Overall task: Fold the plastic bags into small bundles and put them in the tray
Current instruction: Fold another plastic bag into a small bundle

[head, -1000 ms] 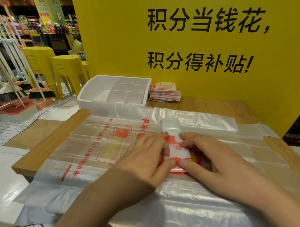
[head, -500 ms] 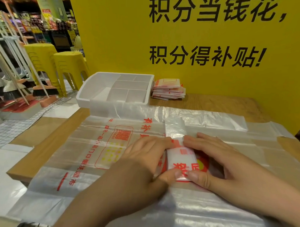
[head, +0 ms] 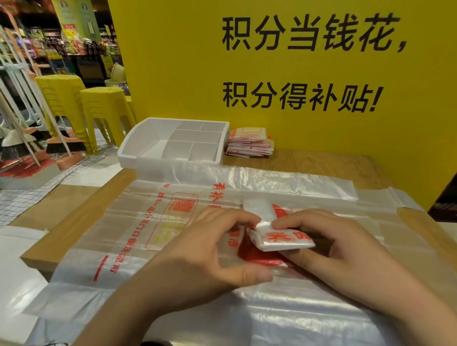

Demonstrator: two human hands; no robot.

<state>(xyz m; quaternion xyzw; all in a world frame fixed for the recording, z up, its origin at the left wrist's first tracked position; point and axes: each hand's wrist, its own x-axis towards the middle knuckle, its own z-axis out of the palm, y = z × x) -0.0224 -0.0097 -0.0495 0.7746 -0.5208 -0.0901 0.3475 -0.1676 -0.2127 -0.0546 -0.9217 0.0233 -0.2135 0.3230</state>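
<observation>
A partly folded plastic bag (head: 279,239), white with red print, is a small thick bundle with a loose strip trailing toward the back. My right hand (head: 343,252) grips the bundle, fingers on top and thumb beneath, lifting its near edge. My left hand (head: 206,249) pinches the bundle's left corner with its fingertips, thumb held free. Below them lie flat clear plastic bags (head: 153,222) spread over the wooden table (head: 326,166). The white divided tray (head: 171,147) stands at the back left of the table.
A stack of folded bag bundles (head: 249,142) lies right of the tray against the yellow wall (head: 277,71). Yellow stools (head: 105,111) and brooms (head: 60,141) stand on the floor at left. The flat bags hang over the table's near and left edges.
The bundle was pressed flat between both hands; now its near edge is raised and turned sideways. My left thumb has come off it.
</observation>
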